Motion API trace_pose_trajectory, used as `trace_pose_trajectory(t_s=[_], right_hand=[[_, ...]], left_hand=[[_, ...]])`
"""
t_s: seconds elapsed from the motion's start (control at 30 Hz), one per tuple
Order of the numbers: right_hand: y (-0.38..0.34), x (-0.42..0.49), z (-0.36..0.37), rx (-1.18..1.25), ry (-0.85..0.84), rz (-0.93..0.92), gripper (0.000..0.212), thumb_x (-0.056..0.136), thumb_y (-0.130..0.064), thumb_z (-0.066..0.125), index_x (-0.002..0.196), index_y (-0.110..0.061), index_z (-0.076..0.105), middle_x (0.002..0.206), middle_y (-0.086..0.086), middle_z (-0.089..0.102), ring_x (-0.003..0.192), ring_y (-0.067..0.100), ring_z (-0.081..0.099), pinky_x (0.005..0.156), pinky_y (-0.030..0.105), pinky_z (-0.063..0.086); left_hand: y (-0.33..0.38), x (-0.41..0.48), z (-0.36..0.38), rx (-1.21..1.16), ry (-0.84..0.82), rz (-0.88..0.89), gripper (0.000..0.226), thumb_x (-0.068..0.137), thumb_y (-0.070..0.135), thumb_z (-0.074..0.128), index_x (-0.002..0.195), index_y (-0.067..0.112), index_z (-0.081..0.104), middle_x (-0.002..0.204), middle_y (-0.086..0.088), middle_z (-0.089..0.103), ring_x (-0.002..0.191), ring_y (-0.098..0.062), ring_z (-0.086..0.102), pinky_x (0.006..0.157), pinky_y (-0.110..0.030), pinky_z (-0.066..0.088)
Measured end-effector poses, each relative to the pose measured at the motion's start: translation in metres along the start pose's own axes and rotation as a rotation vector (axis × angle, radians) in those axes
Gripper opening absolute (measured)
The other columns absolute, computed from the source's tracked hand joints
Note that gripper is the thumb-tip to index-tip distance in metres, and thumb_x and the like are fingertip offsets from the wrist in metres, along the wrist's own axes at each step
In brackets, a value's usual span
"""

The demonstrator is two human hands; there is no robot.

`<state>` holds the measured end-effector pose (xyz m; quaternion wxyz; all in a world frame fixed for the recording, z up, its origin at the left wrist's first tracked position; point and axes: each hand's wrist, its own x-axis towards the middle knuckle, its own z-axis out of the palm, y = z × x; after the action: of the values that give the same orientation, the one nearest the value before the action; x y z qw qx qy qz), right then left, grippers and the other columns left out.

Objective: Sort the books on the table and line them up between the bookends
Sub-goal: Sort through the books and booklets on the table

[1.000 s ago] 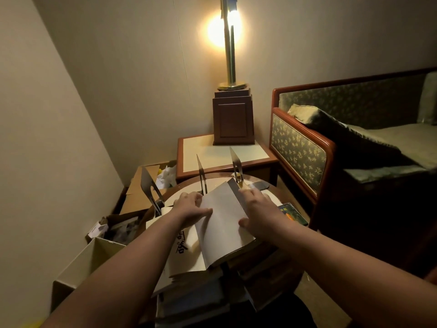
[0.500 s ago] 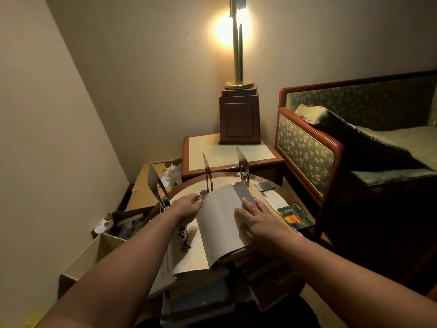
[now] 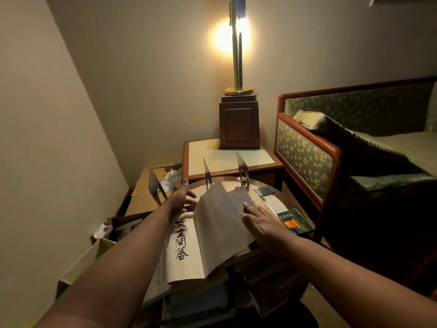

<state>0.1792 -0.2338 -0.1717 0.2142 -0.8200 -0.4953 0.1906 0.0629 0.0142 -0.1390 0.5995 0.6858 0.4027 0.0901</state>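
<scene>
This is a dim corner of a home sitting room. A sofa (image 3: 307, 162) with a red-brown wooden frame and green leaf-patterned upholstery stands at the right, a cushion (image 3: 331, 129) slumped on it. A brass lamp (image 3: 237, 55) glows against plain beige walls (image 3: 142, 79) from a wooden pedestal (image 3: 238, 124) on a side table (image 3: 212, 159). Household clutter fills cardboard boxes (image 3: 144, 192) on the floor, and a round table (image 3: 224, 184) carries stacked books (image 3: 184, 256) and metal bookends (image 3: 241, 168).
</scene>
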Motion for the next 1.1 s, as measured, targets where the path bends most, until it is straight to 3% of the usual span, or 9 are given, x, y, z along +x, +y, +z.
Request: trace_pose_trajectory(t_s=[0.17, 0.33, 0.43, 0.63, 0.73, 0.8, 0.9, 1.0, 1.1], right_hand=[[-0.007, -0.002, -0.004, 0.013, -0.014, 0.014, 0.068, 0.093, -0.064, 0.006, 0.152, -0.037, 0.026, 0.165, -0.007, 0.001, 0.151, 0.024, -0.007, 0.121, 0.050, 0.007], [-0.012, -0.005, -0.011, 0.025, 0.000, 0.029, 0.068, 0.094, -0.065, 0.006, 0.149, -0.038, 0.036, 0.165, -0.007, 0.005, 0.151, 0.024, -0.001, 0.119, 0.044, 0.006], [-0.014, -0.004, -0.013, -0.188, -0.059, 0.015, 0.049, 0.105, -0.044, 0.030, 0.153, -0.038, 0.024, 0.165, -0.006, -0.003, 0.150, 0.028, -0.006, 0.119, 0.049, 0.007], [-0.032, -0.001, -0.012, -0.642, -0.109, -0.046, 0.067, 0.098, -0.037, 0.051, 0.154, -0.021, 0.018, 0.163, 0.017, 0.000, 0.148, 0.041, -0.012, 0.116, 0.062, -0.007], [-0.044, -0.001, -0.013, -0.666, -0.132, -0.031, 0.069, 0.096, -0.036, 0.055, 0.152, -0.009, 0.023, 0.160, 0.026, 0.006, 0.148, 0.044, 0.000, 0.119, 0.058, 0.001], [-0.051, 0.003, -0.011, -0.621, -0.149, -0.009, 0.069, 0.094, -0.037, 0.058, 0.147, -0.004, 0.030, 0.159, 0.028, 0.007, 0.148, 0.044, 0.002, 0.121, 0.055, 0.005], [-0.057, 0.010, -0.004, -0.549, -0.141, 0.035, 0.077, 0.089, -0.046, 0.065, 0.143, 0.000, 0.035, 0.158, 0.031, 0.009, 0.147, 0.045, 0.004, 0.120, 0.056, 0.006], [-0.055, 0.013, 0.007, -0.482, -0.076, 0.083, 0.075, 0.097, -0.054, 0.046, 0.146, -0.001, 0.028, 0.159, 0.029, 0.004, 0.148, 0.043, -0.001, 0.121, 0.053, 0.002], [-0.048, 0.012, 0.018, -0.466, -0.044, 0.097, 0.084, 0.097, -0.064, 0.030, 0.155, -0.007, 0.007, 0.160, 0.027, -0.009, 0.147, 0.041, -0.012, 0.119, 0.051, -0.004]], left_hand=[[0.014, -0.011, 0.013, 0.024, -0.036, 0.058, 0.072, 0.098, 0.065, 0.016, 0.139, 0.017, 0.049, 0.134, -0.016, 0.056, 0.133, -0.041, 0.040, 0.108, -0.050, 0.032], [0.022, -0.015, 0.018, 0.005, -0.076, 0.155, 0.060, 0.101, 0.058, 0.018, 0.117, 0.015, 0.057, 0.114, -0.015, 0.056, 0.103, -0.030, 0.056, 0.089, -0.039, 0.046], [0.025, -0.013, 0.009, 0.021, -0.023, 0.137, 0.064, 0.103, 0.055, 0.021, 0.116, 0.002, 0.055, 0.099, -0.010, 0.058, 0.085, -0.019, 0.054, 0.069, -0.028, 0.041], [0.042, -0.013, -0.018, 0.168, -0.114, 0.107, 0.025, 0.101, 0.022, 0.050, 0.113, 0.002, 0.059, 0.111, -0.015, 0.059, 0.094, -0.022, 0.060, 0.075, -0.028, 0.049], [0.047, -0.008, -0.022, 0.419, -0.059, 0.198, 0.016, 0.095, 0.012, 0.060, 0.106, 0.002, 0.066, 0.102, -0.014, 0.067, 0.089, -0.020, 0.067, 0.075, -0.027, 0.057], [0.048, -0.006, -0.020, 0.776, -0.035, 0.223, 0.016, 0.089, 0.013, 0.067, 0.105, 0.011, 0.069, 0.105, -0.009, 0.069, 0.097, -0.020, 0.066, 0.086, -0.033, 0.058], [0.044, -0.013, -0.007, 1.186, -0.001, 0.265, 0.020, 0.085, 0.010, 0.070, 0.104, 0.018, 0.072, 0.105, -0.001, 0.067, 0.095, -0.016, 0.063, 0.084, -0.031, 0.059], [0.032, -0.018, 0.008, 1.410, 0.008, 0.294, 0.023, 0.087, 0.016, 0.069, 0.110, 0.019, 0.070, 0.106, 0.000, 0.067, 0.095, -0.017, 0.063, 0.085, -0.031, 0.058], [0.020, -0.011, 0.019, 1.372, -0.019, 0.257, 0.036, 0.093, 0.040, 0.060, 0.123, 0.019, 0.064, 0.114, 0.000, 0.066, 0.102, -0.017, 0.060, 0.087, -0.029, 0.052]])
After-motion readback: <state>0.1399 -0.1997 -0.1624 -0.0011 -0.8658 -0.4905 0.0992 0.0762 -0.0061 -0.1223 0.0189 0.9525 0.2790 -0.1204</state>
